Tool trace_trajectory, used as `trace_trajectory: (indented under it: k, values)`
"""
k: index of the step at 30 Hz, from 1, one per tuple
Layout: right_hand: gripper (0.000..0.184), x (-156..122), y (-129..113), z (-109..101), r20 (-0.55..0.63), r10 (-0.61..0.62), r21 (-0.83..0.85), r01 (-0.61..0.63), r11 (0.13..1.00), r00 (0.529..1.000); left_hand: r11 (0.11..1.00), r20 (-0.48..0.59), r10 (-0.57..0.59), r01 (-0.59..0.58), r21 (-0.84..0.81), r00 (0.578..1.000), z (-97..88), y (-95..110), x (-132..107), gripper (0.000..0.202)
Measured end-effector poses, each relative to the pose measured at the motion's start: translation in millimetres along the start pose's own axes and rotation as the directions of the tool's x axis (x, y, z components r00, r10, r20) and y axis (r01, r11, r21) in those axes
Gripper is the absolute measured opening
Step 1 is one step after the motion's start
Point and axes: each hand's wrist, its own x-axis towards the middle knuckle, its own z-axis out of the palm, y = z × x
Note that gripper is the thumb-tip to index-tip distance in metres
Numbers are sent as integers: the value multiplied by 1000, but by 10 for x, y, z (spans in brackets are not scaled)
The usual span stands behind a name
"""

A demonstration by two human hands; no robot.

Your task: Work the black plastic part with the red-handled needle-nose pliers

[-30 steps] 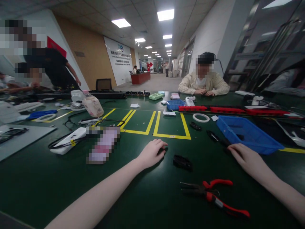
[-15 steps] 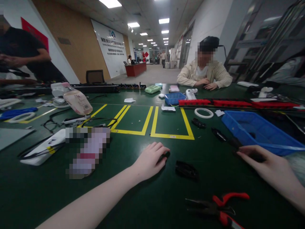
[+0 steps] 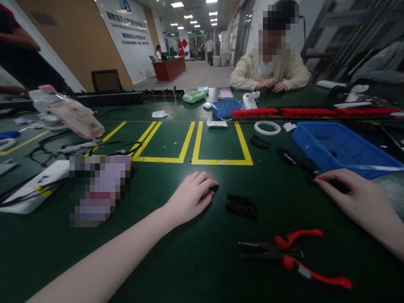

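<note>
My left hand (image 3: 189, 195) rests on the green table with its fingers curled. A small dark piece shows between thumb and fingers, too hidden to name. Just right of it lies a glossy black plastic part (image 3: 241, 206). At the right, my right hand (image 3: 360, 193) is closed, thumb and fingers around a black plastic part (image 3: 311, 168) by the blue bin; its shape is partly hidden under the fingers. Pliers with red handles (image 3: 284, 250) lie open between the hands, nearer to me. Two more black parts, one at the back (image 3: 259, 142) and another (image 3: 286, 156), lie beyond.
A large blue bin (image 3: 318, 141) stands beyond my right hand. Yellow tape (image 3: 222, 162) marks boxes on the table. At left lie a white power strip-like block (image 3: 38, 185), a blurred-out phone-shaped object (image 3: 102, 189) and a tilted bottle (image 3: 75, 115). A person (image 3: 271, 71) sits opposite.
The view has tilted down and turned slightly, so the table things appear higher and further left. The pliers show more fully. Both hands stay at nearly the same places on the table.
</note>
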Motion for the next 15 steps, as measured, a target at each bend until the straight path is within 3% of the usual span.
trace_trajectory:
  k: [6,11,15]
  values:
    - [55,-8,13,-32,-42,-137,-113,132,985,990,1000,11,1,-1,0,1000,-8,-6,7,23]
    - [51,-39,85,-43,-20,-312,-224,300,927,950,1000,21,-9,9,1,1000,-7,-11,12,24]
    - [48,-84,129,-59,-7,-328,-249,316,915,945,1000,10,-2,2,2,1000,-11,-21,6,24]
